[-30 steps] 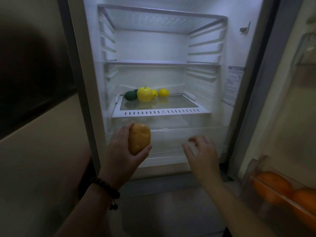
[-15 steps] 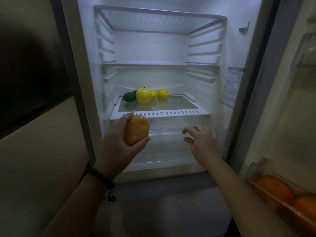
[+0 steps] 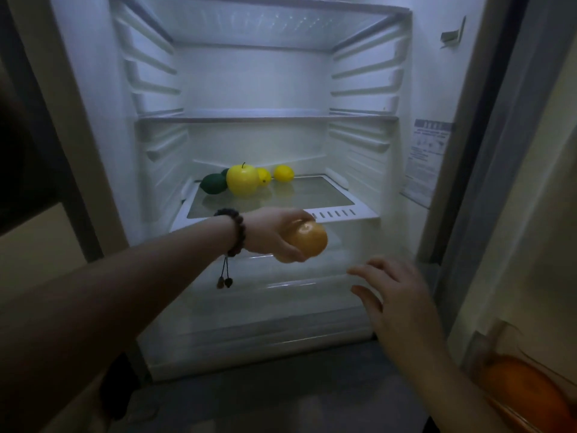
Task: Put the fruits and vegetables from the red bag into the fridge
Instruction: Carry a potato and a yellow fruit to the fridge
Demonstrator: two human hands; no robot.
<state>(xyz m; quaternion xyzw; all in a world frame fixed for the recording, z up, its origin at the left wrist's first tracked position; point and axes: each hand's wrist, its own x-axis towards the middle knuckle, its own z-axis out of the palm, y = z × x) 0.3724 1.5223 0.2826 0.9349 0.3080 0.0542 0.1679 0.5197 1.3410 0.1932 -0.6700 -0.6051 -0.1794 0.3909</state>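
My left hand (image 3: 271, 232) grips a brown potato (image 3: 307, 239) and holds it out just in front of the lowest glass shelf (image 3: 337, 213) of the open fridge. At the back left of that shelf lie a yellow apple (image 3: 243, 181), a dark green fruit (image 3: 213, 183) and two lemons (image 3: 283, 173). Lower right, my right hand (image 3: 393, 292) hovers with relaxed, spread fingers in front of the clear drawer (image 3: 281, 295), holding nothing. The red bag is out of view.
Two bare shelves (image 3: 265, 118) sit higher in the fridge. The open door at the right carries a bin with orange fruits (image 3: 524, 389). A dark cabinet front (image 3: 31, 170) stands at the left, and the floor (image 3: 281, 401) lies below.
My left hand has stretched forward and to the right with the potato, up to the lowest shelf's front edge. The right hand has stayed low near the drawer. The view has moved closer.
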